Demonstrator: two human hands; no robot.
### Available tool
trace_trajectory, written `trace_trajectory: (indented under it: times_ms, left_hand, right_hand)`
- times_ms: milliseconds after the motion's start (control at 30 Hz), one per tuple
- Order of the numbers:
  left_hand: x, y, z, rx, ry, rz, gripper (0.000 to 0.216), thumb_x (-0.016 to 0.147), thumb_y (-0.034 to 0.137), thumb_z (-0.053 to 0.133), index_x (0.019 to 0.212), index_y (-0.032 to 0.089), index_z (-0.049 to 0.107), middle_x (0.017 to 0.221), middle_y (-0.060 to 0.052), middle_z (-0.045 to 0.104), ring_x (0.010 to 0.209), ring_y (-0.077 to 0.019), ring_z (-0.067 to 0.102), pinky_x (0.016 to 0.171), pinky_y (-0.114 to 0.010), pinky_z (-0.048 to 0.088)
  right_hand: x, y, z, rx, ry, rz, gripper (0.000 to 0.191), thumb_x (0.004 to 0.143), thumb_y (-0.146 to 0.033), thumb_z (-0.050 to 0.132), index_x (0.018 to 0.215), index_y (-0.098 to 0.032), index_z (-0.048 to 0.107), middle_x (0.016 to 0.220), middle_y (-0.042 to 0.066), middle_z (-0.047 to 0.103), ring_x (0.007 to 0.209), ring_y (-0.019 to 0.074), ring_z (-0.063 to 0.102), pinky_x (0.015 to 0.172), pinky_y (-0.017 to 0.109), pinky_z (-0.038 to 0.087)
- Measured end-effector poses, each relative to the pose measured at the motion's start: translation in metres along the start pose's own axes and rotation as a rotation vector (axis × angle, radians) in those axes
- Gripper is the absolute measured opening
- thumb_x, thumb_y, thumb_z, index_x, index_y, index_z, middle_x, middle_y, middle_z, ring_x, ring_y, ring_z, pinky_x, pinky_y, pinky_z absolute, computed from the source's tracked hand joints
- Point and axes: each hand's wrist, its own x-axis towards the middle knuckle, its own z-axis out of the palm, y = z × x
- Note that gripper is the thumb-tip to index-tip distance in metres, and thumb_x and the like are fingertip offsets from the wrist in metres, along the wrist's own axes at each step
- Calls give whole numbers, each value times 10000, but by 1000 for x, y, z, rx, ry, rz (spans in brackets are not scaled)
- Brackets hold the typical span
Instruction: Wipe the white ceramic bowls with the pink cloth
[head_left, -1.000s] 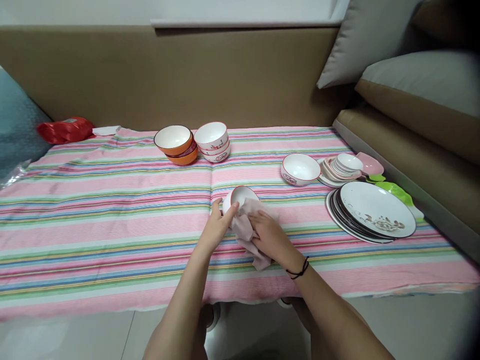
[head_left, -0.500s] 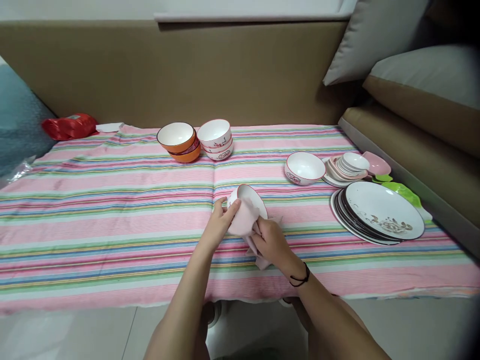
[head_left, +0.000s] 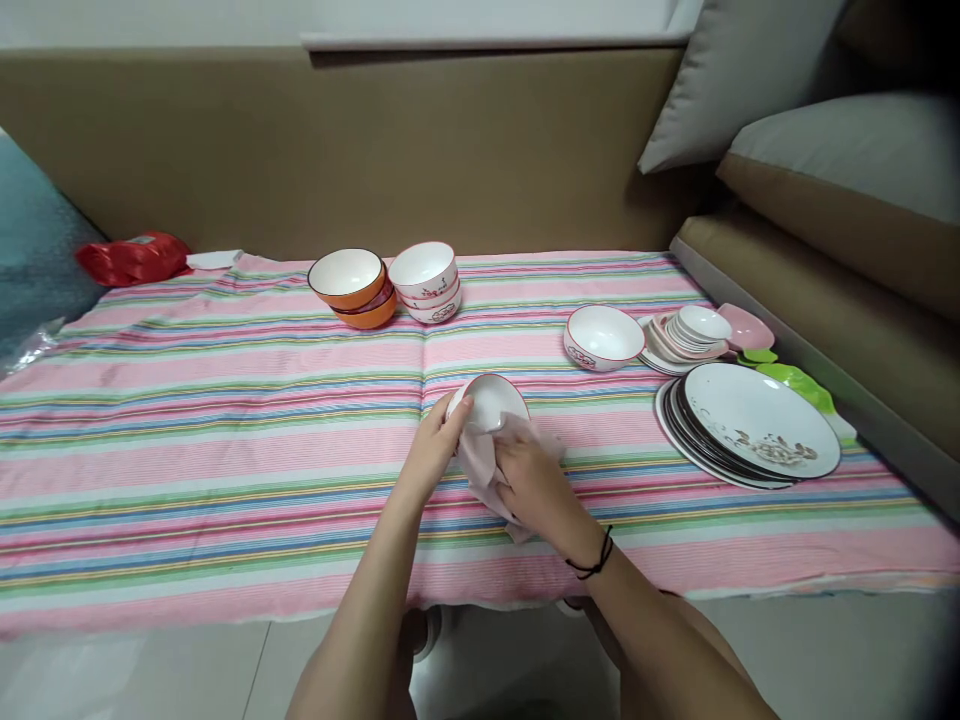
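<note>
A small white bowl with a red rim (head_left: 489, 399) sits at the middle of the striped cloth, held at its left edge by my left hand (head_left: 435, 450), whose thumb hooks over the rim. My right hand (head_left: 531, 485) grips a pale pink cloth (head_left: 480, 458) bunched against the bowl's near side. A black band circles my right wrist.
The striped pink tablecloth (head_left: 225, 440) covers the table. At the back stand stacked orange bowls (head_left: 351, 285) and stacked white bowls (head_left: 426, 280). To the right are a white bowl (head_left: 602, 337), small saucers (head_left: 690, 335), a plate stack (head_left: 754, 425), and green dishes (head_left: 799, 385). A red bag (head_left: 131, 257) lies far left.
The bowl was tilted up on its side half a second ago and now sits more level. My right hand has shifted the pink cloth from inside the bowl to its near side.
</note>
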Motion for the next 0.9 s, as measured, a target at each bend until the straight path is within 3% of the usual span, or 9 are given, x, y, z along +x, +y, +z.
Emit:
trace_trajectory:
  times_ms: [67, 133, 233, 333, 400, 467, 900]
  left_hand:
    - [3, 0, 0, 11, 26, 8, 435, 884, 562, 463, 1009, 195, 660, 1020, -34, 655, 950, -207, 569, 819, -295, 443]
    - [6, -1, 1, 8, 32, 16, 419, 893, 533, 456, 1008, 185, 660, 1044, -41, 662, 986, -218, 571, 871, -309, 438]
    - [6, -2, 1, 20, 36, 12, 413, 910, 505, 434, 1062, 184, 646, 1108, -52, 658, 1056, -227, 564, 924, -321, 429]
    - [5, -4, 2, 60, 47, 10, 442, 923, 502, 417, 1162, 184, 607, 1200, -70, 628, 1148, -235, 536, 970, -328, 409]
    - [3, -5, 2, 66, 43, 12, 472, 925, 500, 420, 1253, 190, 557, 1260, -74, 602, 1199, -235, 512, 1000, -330, 390]
    - [2, -5, 2, 61, 26, 34, 475, 932, 491, 414, 1285, 198, 537, 1292, -69, 587, 1224, -227, 497, 1025, -327, 370]
    - [-1, -6, 3, 98, 48, 78, 440, 946, 471, 384, 1204, 181, 590, 1229, -72, 625, 1153, -220, 542, 1002, -333, 391]
  right_hand:
    - [-1, -6, -4, 90, 14, 30, 164, 780, -94, 526, 871, -138, 655, 844, 85, 687, 804, 225, 614, 785, 364, 472]
    - [-2, -10, -7, 180, 26, 68, 85, 760, -100, 549, 758, -158, 611, 728, 38, 644, 650, 178, 558, 622, 295, 424]
    - [-4, -9, -10, 280, -9, 60, 108, 734, -68, 539, 744, -167, 580, 699, 7, 619, 600, 149, 523, 570, 266, 382]
    - [-5, -1, -8, 226, -43, -5, 208, 711, -39, 518, 843, -164, 620, 852, 48, 678, 804, 197, 606, 777, 328, 460]
    - [-5, 6, -5, 123, -30, -22, 339, 694, -27, 516, 984, -148, 643, 1068, 108, 686, 1060, 251, 593, 1009, 427, 386]
    - [-4, 11, -3, 35, -19, 1, 453, 692, -28, 516, 1121, -124, 625, 1240, 151, 631, 1221, 273, 523, 1120, 471, 275]
    - [-1, 9, 1, -25, -18, 1, 416, 748, -82, 548, 1155, -104, 630, 1249, 149, 628, 1241, 267, 514, 1164, 461, 231]
